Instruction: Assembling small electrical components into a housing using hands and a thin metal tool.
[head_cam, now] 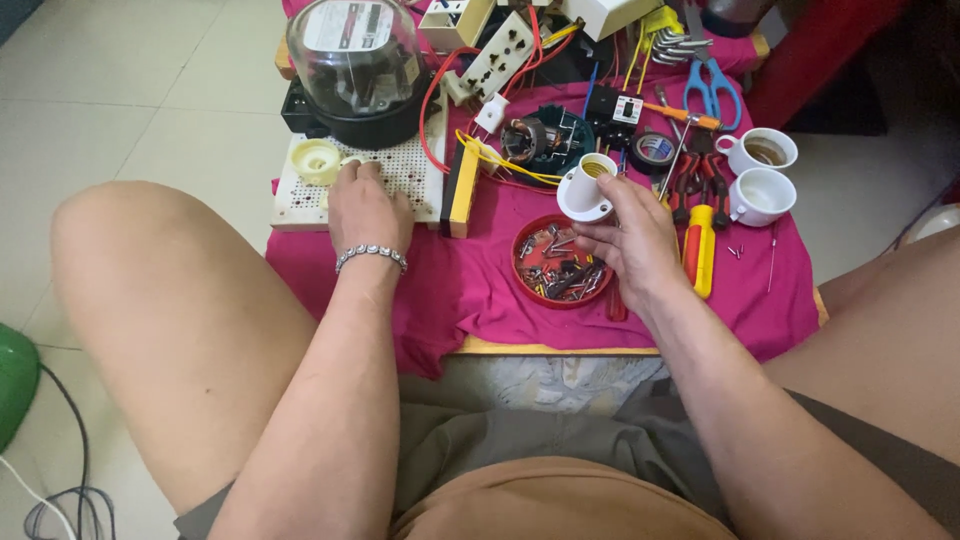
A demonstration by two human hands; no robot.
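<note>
Right hand (635, 240) grips white lamp holder (586, 186), fingers wrapped around its base. Left hand (368, 207) lies flat on perforated board (415, 175), holding nothing; fingertips partly hidden.

meter (352, 62) rear-left | scissors (710, 92) rear-right | two cups (760, 172) right | tape roll (654, 150) centre | yellow screwdriver (699, 250) right | pink cloth (480, 285) over desk

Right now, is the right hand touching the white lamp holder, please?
Touching: the head view shows the right hand's fingers wrapped around the white lamp holder.
</note>
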